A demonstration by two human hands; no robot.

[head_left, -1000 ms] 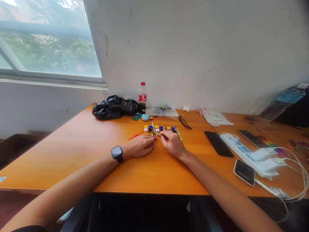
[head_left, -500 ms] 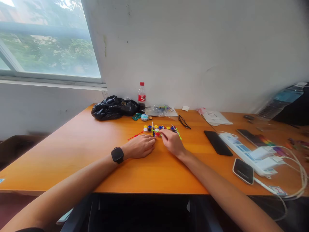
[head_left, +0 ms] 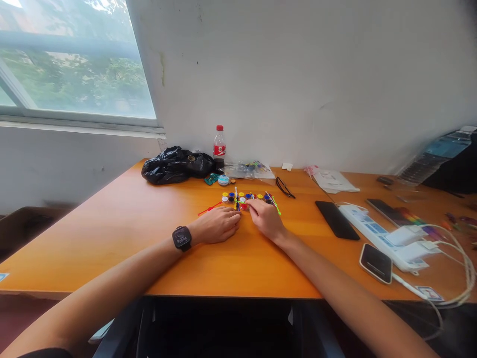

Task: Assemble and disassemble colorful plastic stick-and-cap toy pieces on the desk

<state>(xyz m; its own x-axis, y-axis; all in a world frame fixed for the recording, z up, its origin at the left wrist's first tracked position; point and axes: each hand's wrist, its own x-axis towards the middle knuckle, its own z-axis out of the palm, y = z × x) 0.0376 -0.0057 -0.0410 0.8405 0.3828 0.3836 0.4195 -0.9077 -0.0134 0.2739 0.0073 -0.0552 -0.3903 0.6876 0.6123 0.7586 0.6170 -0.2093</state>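
Note:
My left hand [head_left: 219, 224] lies low on the table with its fingers stretched together to the right, palm down. Its fingertips are beside the coloured sticks, and the palm side is hidden. My right hand [head_left: 265, 215] has thumb and forefinger pinched together over the pieces; a thin green stick [head_left: 239, 202] shows at the fingertips. Small round pieces in yellow, blue, white, black and red stand in rows, such as a yellow one [head_left: 241, 195] and a white one [head_left: 225, 199]. Red sticks [head_left: 208, 209] lie left of them, and a bright green stick [head_left: 276, 206] lies right.
Behind the pieces are a black plastic bag [head_left: 175, 166], a cola bottle [head_left: 219, 149], a clear plastic packet [head_left: 249, 170] and a round tin [head_left: 223, 180]. Glasses [head_left: 285, 188], a black phone [head_left: 337, 220], a white power strip [head_left: 372, 232] and a white-edged device [head_left: 375, 263] lie rightward.
Both hands and the pieces stay in nearly the same places. The watch face on my left wrist has lit up. The view has shifted very slightly.

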